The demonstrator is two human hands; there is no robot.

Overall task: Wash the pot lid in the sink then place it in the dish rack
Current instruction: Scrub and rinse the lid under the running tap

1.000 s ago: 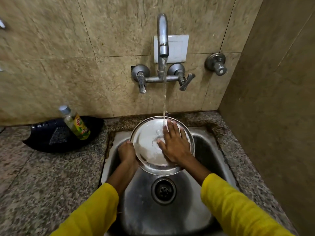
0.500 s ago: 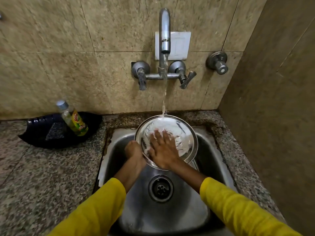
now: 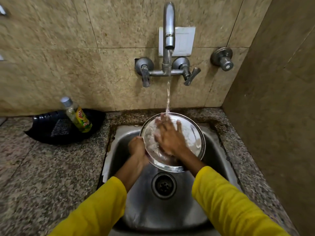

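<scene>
A round steel pot lid (image 3: 192, 133) is held tilted over the steel sink (image 3: 122, 138), its inner face soapy and wet. My left hand (image 3: 137, 148) grips the lid's left rim from behind. My right hand (image 3: 167, 137) lies flat on the lid's inner face with fingers spread, fingertips under the water stream. Water runs from the wall tap (image 3: 169, 31) onto the lid's top edge. The lid's lower middle is hidden by my right hand.
A dish soap bottle (image 3: 77, 116) leans in a black tray (image 3: 44, 132) on the granite counter (image 3: 42, 176) left of the sink. The drain (image 3: 163, 184) sits below the lid. Tap handles (image 3: 189, 75) and a separate valve (image 3: 222, 58) stick out of the tiled wall. A side wall (image 3: 272, 108) stands close on the right.
My right hand has slid up the lid's face, from its lower part toward the top edge under the stream. More soap foam shows on the lid than a second ago.
</scene>
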